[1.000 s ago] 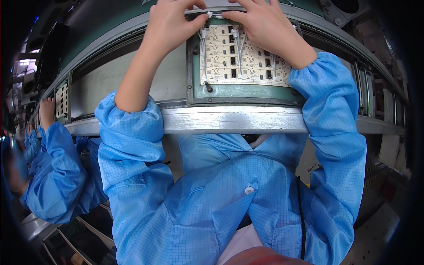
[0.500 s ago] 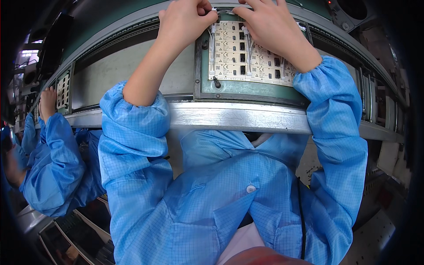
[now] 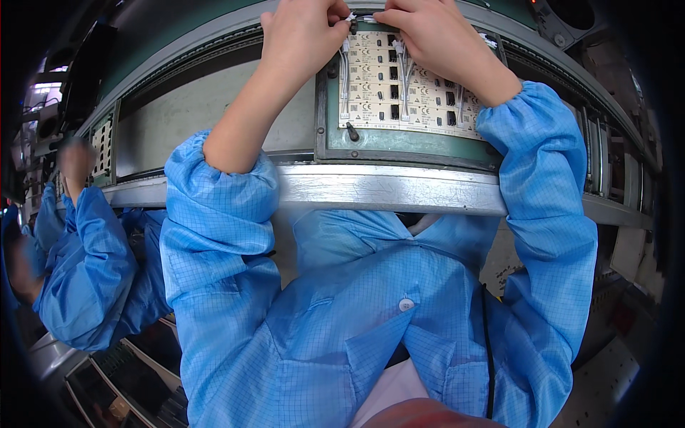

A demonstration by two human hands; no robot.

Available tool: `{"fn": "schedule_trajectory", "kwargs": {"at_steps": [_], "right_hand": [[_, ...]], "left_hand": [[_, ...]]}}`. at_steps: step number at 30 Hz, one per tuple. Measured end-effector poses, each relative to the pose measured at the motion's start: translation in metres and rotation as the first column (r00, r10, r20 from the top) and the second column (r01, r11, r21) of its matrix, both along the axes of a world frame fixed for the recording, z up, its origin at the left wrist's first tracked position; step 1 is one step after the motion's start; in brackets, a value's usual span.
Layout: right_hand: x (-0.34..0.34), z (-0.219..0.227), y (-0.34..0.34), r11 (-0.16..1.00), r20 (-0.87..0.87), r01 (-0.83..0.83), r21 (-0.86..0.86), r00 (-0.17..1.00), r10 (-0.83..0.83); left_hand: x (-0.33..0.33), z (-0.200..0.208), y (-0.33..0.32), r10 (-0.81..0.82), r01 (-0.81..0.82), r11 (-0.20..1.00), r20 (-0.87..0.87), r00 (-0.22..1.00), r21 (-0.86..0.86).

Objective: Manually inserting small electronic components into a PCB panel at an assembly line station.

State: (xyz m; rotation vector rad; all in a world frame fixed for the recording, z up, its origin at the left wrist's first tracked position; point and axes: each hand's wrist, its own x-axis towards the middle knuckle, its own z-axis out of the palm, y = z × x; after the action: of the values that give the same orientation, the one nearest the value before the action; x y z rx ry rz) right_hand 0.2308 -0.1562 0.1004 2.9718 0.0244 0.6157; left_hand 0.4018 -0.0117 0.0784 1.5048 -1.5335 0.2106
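Observation:
A pale circuit board panel (image 3: 365, 91), with rows of black components, lies in a green carrier tray (image 3: 421, 147) in front of me. White wire leads (image 3: 406, 89) run down over the panel. Along its far edge, my left hand (image 3: 301, 36) pinches the small white connector end of a wire lead (image 3: 368, 19). My right hand (image 3: 441, 41) is closed at the right part of that same lead, thumb and fingers together over the panel's far side. Its fingers partly hide the board beneath.
A metal rail (image 3: 389, 187) runs along the near side of the conveyor line (image 3: 207, 114). A black peg (image 3: 352, 131) stands at the carrier's near left. On the far left, a co-worker's blurred hand (image 3: 75, 162) is beside another board panel (image 3: 102, 148).
Both my hands stay at the panel's far edge with only slight finger shifts. The panel sits marginally further right in view. The co-worker's hand has moved and is now blurred.

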Motion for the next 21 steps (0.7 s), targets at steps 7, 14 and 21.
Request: {"fn": "schedule_trajectory", "kwargs": {"at_steps": [7, 14, 21], "right_hand": [[-0.003, -0.005, -0.007, 0.978, 0.121, -0.013, 0.206, 0.993, -0.012], [-0.005, 0.001, -0.01, 0.961, -0.043, -0.002, 0.275, 0.999, 0.015], [0.002, -0.005, -0.012, 0.947, 0.101, -0.031, 0.319, 0.995, -0.001]], "left_hand": [[-0.006, 0.009, -0.007, 0.247, -0.263, 0.915, 0.092, 0.965, 0.306], [0.005, -0.012, -0.015, 0.312, -0.381, 0.907, 0.321, 0.894, 0.179], [0.01, 0.014, -0.002, 0.067, -0.097, 0.937, 0.098, 0.993, 0.336]]}}
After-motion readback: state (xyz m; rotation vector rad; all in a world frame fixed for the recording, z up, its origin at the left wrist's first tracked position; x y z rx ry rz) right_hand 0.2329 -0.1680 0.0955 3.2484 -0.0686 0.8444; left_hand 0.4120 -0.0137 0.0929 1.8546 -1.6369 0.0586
